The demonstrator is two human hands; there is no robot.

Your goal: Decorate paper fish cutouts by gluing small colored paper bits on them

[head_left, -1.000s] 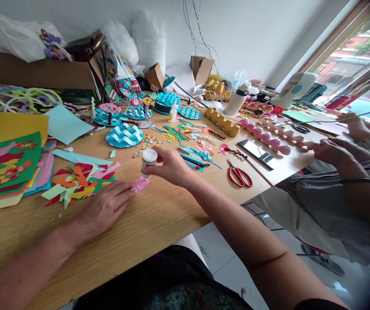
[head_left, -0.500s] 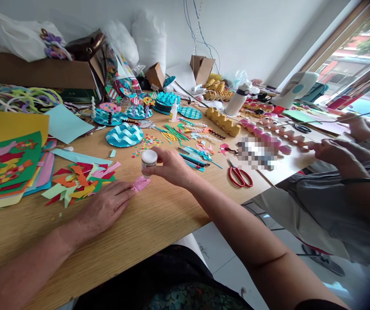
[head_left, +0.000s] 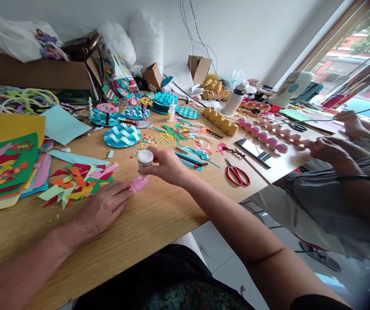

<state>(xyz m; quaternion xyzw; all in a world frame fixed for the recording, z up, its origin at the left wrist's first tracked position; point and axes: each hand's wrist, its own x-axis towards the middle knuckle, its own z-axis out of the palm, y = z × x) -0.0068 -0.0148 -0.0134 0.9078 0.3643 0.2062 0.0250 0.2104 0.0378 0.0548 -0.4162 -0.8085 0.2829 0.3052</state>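
Note:
My right hand (head_left: 167, 165) is closed round a small jar (head_left: 145, 162) with a white lid, held upright over the far edge of a pink paper piece (head_left: 140, 184). My left hand (head_left: 104, 204) lies flat on the table, its fingers stretched out and their tips on the left end of the pink paper. Coloured paper scraps (head_left: 75, 181) lie beyond my left hand. Small round dots (head_left: 148, 142) are scattered behind the jar. A blue disc with white waves (head_left: 122, 135) rests behind the scraps.
Red-handled scissors (head_left: 237, 175), a phone (head_left: 252, 153) and brushes (head_left: 191, 160) lie to the right. Egg-carton strips (head_left: 220, 121) and a white bottle (head_left: 235, 100) stand farther back. Another person's hands (head_left: 327, 150) are at the right edge. Paper sheets (head_left: 7, 159) lie at left.
The whole view has shifted slightly, moving things a little to the left in the picture. Both hands keep their places, with the jar still over the pink paper.

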